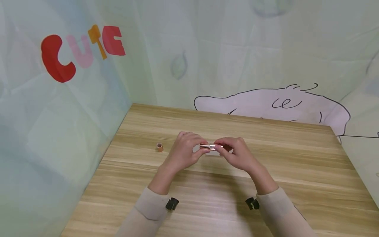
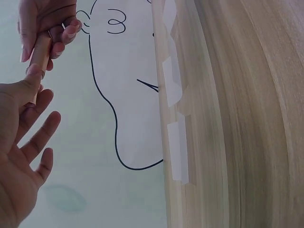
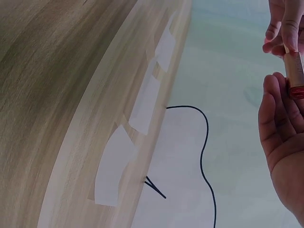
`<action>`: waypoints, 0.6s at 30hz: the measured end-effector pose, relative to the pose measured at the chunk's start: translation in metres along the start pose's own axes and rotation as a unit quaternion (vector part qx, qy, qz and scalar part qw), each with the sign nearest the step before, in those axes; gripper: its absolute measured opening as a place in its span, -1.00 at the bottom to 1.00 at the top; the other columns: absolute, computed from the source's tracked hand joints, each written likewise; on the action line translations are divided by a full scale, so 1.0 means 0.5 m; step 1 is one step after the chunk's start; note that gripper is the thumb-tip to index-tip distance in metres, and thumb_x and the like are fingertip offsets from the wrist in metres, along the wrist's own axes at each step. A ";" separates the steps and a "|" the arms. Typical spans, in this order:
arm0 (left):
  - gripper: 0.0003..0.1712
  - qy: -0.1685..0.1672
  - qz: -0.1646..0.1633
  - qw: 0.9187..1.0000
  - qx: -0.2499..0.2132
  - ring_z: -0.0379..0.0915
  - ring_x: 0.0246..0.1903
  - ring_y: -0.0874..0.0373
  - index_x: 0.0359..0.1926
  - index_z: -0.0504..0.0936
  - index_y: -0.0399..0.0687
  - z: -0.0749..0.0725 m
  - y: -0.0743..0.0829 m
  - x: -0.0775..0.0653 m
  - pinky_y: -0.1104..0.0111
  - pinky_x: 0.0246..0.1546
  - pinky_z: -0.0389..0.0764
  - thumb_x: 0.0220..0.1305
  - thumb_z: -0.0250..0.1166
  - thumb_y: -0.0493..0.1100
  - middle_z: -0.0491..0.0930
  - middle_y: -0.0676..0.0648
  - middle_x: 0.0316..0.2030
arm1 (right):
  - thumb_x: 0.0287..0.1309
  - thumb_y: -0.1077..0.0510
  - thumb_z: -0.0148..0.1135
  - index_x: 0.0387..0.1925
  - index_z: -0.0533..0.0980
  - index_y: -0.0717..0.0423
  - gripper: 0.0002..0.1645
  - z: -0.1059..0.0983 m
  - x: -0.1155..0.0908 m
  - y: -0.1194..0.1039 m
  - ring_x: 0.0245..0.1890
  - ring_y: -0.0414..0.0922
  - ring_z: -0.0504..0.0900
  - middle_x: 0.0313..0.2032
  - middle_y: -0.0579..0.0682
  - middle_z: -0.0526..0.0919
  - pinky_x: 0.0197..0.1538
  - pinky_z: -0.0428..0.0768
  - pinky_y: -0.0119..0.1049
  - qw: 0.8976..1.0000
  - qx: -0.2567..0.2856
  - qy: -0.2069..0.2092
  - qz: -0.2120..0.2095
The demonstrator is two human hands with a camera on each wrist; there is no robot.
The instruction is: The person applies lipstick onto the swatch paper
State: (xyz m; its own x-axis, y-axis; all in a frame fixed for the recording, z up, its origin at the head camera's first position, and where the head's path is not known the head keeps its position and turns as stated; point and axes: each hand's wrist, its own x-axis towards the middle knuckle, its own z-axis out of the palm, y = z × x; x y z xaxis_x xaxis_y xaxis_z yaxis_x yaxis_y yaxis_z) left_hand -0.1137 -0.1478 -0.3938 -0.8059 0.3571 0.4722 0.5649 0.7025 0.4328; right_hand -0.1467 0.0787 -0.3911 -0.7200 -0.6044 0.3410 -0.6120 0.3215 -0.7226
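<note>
Above the middle of the table, a slim rose-gold lipstick tube lies level between my two hands. My left hand pinches its left end between thumb and fingers. At the other end, my right hand grips it the same way. The right wrist view shows a red face on one end of the tube. To the left of my left hand, a small hollow copper-coloured cap stands on the table. Partly hidden below the hands is a flat white piece.
The wood-grain table meets a printed cloth wall at the back and left. White tape strips run along a table edge in the wrist views. A dark clip-like piece sits at each cuff.
</note>
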 end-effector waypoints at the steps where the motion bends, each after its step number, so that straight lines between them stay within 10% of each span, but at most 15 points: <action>1: -0.79 0.000 0.000 1.000 0.001 0.62 -0.12 0.15 -0.21 0.76 0.03 0.000 0.000 0.000 0.17 0.02 0.41 0.22 0.48 0.01 0.76 0.08 -0.23 | 0.30 0.29 0.32 -0.18 0.70 0.23 -0.89 0.001 0.000 0.001 -0.51 -0.26 0.65 -0.39 -0.06 0.75 -0.49 0.58 -0.32 1.000 -0.002 0.002 -0.008; 18: -0.82 0.009 0.001 1.000 0.005 0.62 -0.12 0.16 -0.22 0.79 0.06 -0.003 -0.004 -0.005 0.18 0.01 0.40 0.25 0.45 0.01 0.77 0.09 -0.21 | 0.13 0.28 0.49 -0.15 0.70 0.18 -0.78 0.006 -0.002 0.004 -0.47 -0.27 0.63 -0.36 -0.11 0.73 -0.40 0.64 -0.35 0.998 -0.025 0.013 -0.054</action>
State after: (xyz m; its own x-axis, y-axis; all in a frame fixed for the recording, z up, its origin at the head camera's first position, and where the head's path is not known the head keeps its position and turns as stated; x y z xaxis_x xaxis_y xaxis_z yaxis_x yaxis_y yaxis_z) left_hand -0.1124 -0.1510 -0.3945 -0.8013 0.3483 0.4864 0.5649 0.7083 0.4234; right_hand -0.1464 0.0778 -0.3947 -0.6568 -0.6180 0.4320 -0.7018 0.2913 -0.6501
